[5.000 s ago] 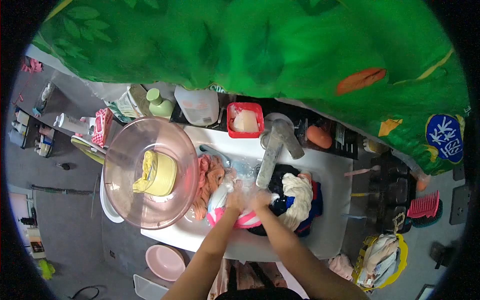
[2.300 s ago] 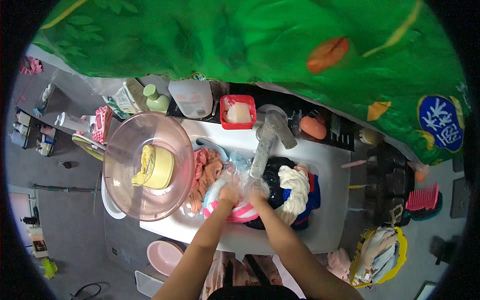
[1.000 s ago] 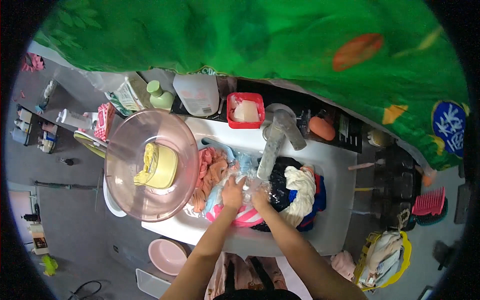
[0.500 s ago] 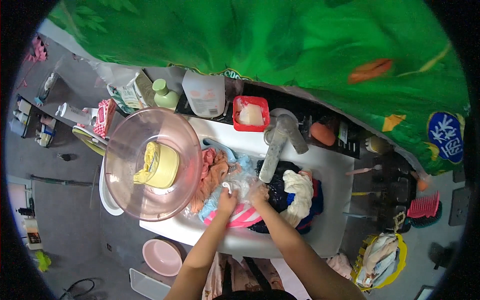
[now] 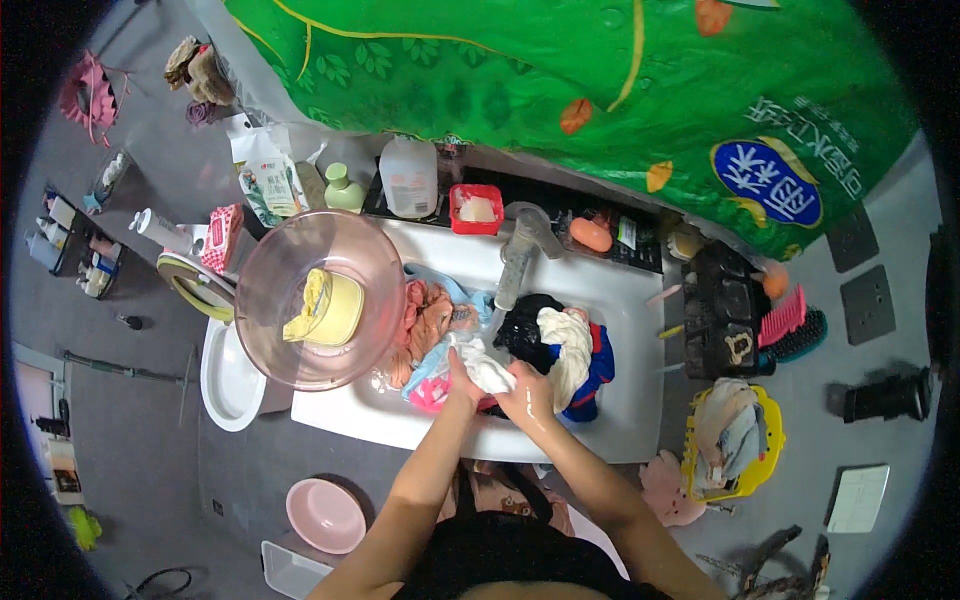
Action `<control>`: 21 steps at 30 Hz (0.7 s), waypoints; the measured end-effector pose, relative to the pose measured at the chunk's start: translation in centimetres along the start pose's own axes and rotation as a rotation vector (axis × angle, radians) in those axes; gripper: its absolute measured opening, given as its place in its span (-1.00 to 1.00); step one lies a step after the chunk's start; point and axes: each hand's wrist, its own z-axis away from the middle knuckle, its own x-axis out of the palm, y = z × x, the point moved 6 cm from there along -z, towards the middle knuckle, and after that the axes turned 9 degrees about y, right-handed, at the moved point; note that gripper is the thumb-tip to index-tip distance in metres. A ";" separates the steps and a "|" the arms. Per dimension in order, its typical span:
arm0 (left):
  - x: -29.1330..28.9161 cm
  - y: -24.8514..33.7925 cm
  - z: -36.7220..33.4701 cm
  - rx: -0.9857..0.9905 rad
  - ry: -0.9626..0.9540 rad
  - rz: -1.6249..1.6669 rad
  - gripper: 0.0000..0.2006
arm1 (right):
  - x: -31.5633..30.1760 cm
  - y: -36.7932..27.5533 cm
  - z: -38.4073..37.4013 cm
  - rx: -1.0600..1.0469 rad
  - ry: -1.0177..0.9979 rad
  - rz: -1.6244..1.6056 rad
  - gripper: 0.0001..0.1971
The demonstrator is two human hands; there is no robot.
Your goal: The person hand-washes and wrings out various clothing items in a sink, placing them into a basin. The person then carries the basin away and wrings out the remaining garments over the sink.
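Note:
Over the white sink [image 5: 640,400], a wet white cloth [image 5: 485,368] is stretched between my two hands. My left hand [image 5: 464,384] grips its left end, and my right hand [image 5: 528,396] has its fingers closed round the other end. Above them is the grey tap [image 5: 514,270], its spout pointing down at the sink. Orange-brown clothes [image 5: 428,318], light blue cloth and a pink piece [image 5: 430,392] lie to the left of my hands. To the right are black clothing [image 5: 528,330], a cream cloth [image 5: 568,350] and a blue garment [image 5: 598,372].
A clear pinkish basin [image 5: 385,250] with a yellow container [image 5: 345,312] overlaps the sink's left side. Behind stand a red soap box [image 5: 462,225], a white jug [image 5: 408,178] and orange soap [image 5: 590,235]. A yellow basket [image 5: 770,440] of clothes hangs right; a green plastic sheet [image 5: 450,70] spans the top.
The white cloth has been lifted and stretched between my hands, away from the wet pile under the tap. The view has tilted, so the sink and tap sit higher and more left.

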 end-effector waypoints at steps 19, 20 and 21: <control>4.0 -1.8 7.9 0.136 -0.162 -0.083 -0.58 | 9.6 7.8 1.5 1.302 -0.402 -0.985 -0.45; 4.1 -2.7 7.6 0.079 -0.119 -0.104 -0.52 | 10.3 11.7 0.2 1.041 -0.177 -0.844 -0.45; 4.9 -5.0 6.2 -0.016 -0.093 -0.139 -0.45 | 9.2 16.9 -1.1 0.790 0.077 -0.670 -0.45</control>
